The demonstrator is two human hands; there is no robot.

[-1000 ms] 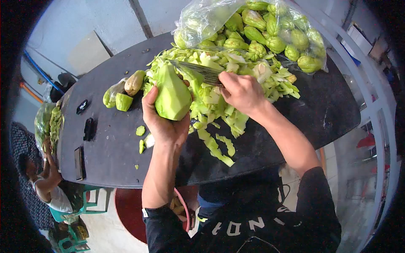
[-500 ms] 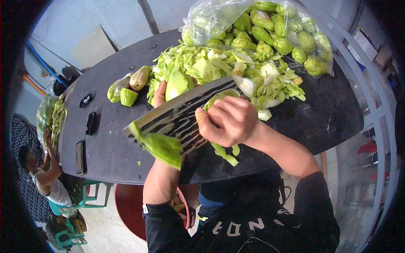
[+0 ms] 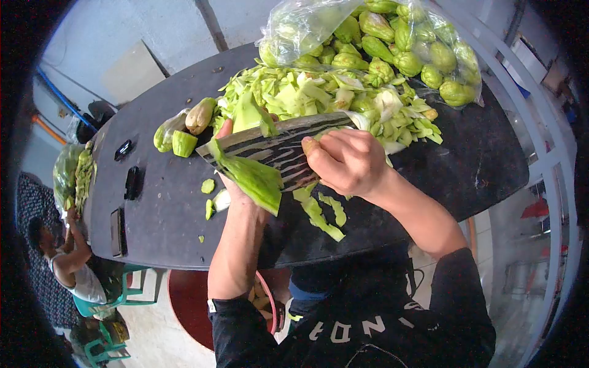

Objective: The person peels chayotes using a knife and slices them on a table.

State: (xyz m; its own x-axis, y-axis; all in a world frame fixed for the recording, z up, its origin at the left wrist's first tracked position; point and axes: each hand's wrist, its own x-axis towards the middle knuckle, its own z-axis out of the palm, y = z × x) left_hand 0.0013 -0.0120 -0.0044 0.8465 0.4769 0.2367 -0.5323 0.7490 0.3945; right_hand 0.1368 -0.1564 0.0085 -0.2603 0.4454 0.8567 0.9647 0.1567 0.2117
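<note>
Clearly, the knife is the main thing in the way: the right hand has its grip closed around the handle end, and the wide blade covers much of the left hand. Behind that blade, above the table, is the chayote, only its upper part showing; the left grip holds it, thumb to one side, fingers mostly hidden. A broad peel clings to the blade's outer end, in front of the left wrist.

Beyond the hands lies a pile of peelings, and behind it a clear bag full of fruit. Left of the pile sit a cut piece and two whole fruits, close together. Three black objects lie farther left. Loose strips rest near the front edge. At far left, a person sits by bagged greens.
</note>
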